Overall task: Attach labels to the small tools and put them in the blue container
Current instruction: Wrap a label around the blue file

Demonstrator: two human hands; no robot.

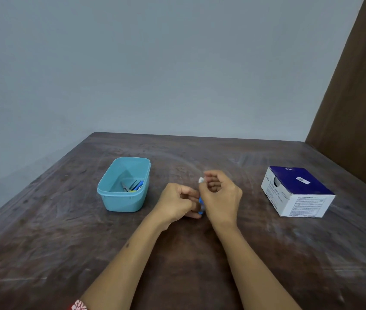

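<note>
Head-on: left hand (178, 201) grips a small blue tool (201, 205) over the table (177, 265); right hand (219, 193) pinches a white label (201, 180). Blue container (124, 185), left, holds tools. Risk: label folding onto itself, tool mostly hidden.

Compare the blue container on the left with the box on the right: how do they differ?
The blue container is open on top, and small tools lie inside; the box looks closed, so its contents stay hidden. The container is plain light blue with rounded corners; the box has sharp edges, a dark blue top and white printed sides. Both rest on the table, apart from the hands.
</note>
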